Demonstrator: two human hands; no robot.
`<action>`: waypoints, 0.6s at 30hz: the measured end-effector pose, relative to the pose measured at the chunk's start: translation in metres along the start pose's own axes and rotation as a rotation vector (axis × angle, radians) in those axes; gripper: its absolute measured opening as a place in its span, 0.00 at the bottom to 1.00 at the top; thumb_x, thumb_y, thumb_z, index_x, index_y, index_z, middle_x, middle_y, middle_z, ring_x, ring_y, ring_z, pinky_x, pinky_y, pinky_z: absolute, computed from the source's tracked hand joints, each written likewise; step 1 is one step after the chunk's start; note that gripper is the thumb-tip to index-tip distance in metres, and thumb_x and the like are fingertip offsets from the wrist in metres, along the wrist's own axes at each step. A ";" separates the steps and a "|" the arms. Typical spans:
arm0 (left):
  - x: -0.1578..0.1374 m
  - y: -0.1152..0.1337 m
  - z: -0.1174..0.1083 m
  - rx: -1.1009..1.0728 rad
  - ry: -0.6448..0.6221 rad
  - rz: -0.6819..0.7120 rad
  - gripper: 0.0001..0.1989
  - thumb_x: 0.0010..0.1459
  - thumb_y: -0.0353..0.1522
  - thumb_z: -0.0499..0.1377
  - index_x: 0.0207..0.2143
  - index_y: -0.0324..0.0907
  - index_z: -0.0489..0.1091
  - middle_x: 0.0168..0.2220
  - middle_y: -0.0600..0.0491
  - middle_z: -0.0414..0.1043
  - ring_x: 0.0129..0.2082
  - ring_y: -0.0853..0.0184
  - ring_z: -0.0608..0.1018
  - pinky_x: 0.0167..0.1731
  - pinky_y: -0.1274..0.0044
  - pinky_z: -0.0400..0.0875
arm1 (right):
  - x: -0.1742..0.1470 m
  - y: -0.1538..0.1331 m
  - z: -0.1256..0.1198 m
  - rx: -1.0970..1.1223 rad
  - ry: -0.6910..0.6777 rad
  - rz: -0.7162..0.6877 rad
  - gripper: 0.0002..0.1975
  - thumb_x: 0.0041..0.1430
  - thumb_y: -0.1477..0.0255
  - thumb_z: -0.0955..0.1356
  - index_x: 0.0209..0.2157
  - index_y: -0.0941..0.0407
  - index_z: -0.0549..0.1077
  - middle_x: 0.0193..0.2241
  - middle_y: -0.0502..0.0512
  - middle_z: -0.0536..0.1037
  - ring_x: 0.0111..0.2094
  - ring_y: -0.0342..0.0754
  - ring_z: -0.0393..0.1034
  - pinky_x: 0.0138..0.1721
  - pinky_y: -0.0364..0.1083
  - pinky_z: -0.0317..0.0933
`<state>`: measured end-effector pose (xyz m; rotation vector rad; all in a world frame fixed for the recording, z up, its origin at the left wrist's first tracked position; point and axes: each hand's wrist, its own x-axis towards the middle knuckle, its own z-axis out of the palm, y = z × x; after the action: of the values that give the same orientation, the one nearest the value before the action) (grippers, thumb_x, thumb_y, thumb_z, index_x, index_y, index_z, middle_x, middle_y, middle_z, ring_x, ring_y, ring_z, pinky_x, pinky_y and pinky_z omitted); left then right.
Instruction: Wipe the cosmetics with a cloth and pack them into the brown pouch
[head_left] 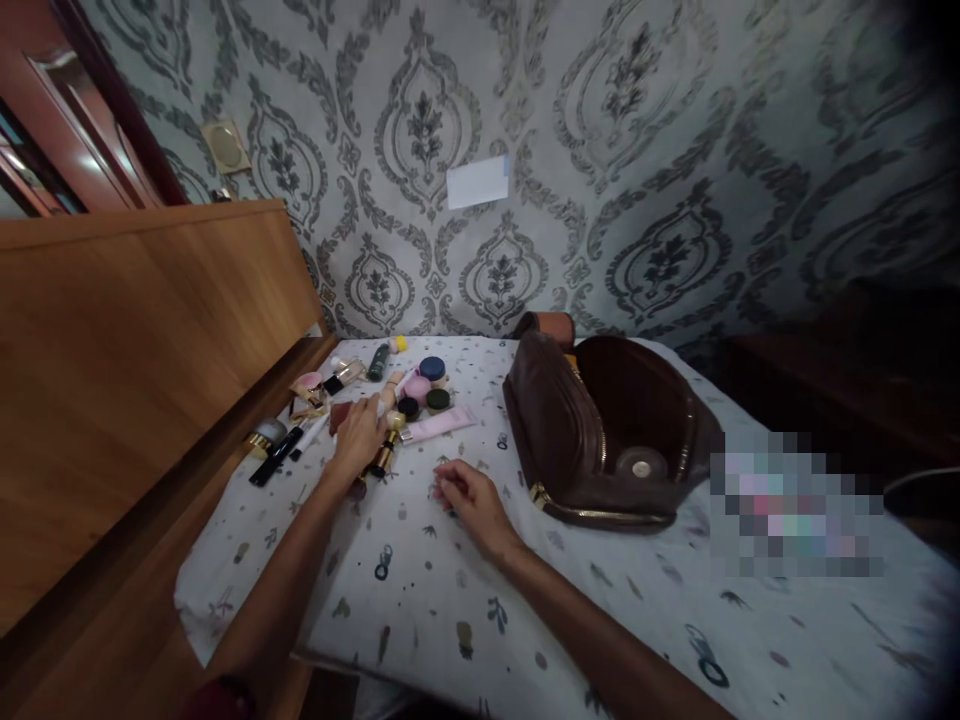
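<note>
My left hand (360,435) reaches into a group of cosmetics at the left of the bed, palm down and fingers stretched out. A reddish-brown item (340,415) lies against its fingers, partly hidden. Beside it are a gold-and-black tube (386,452), a pink squeeze tube (442,425), a pink round jar (416,390), a blue-lidded jar (432,370) and dark-lidded jars (438,400). My right hand (476,505) hovers low over the sheet, fingers loosely bent, with nothing visible in it. To its right a dark brown leather bag (555,430) stands with its zipped top gaping.
Left of my hand lie a black tube (276,457), a gold-banded jar (266,437) and a dark green bottle (379,362). A wooden headboard (150,310) bounds the left side. Patterned wall (525,120) rises behind. A blurred-out patch (795,505) covers something at right.
</note>
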<state>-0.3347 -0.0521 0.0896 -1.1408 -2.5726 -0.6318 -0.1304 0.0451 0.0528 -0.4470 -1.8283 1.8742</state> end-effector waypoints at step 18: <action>0.026 -0.016 -0.027 0.136 0.093 -0.065 0.22 0.62 0.26 0.50 0.58 0.37 0.67 0.55 0.41 0.72 0.54 0.58 0.74 0.54 0.68 0.68 | 0.002 0.004 -0.004 -0.092 -0.045 -0.038 0.13 0.54 0.62 0.66 0.35 0.57 0.73 0.27 0.53 0.76 0.26 0.47 0.71 0.27 0.45 0.65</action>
<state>-0.3624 -0.0581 0.1193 -0.9661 -2.5390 -0.5023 -0.1301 0.0498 0.0491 -0.4017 -1.9446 1.7944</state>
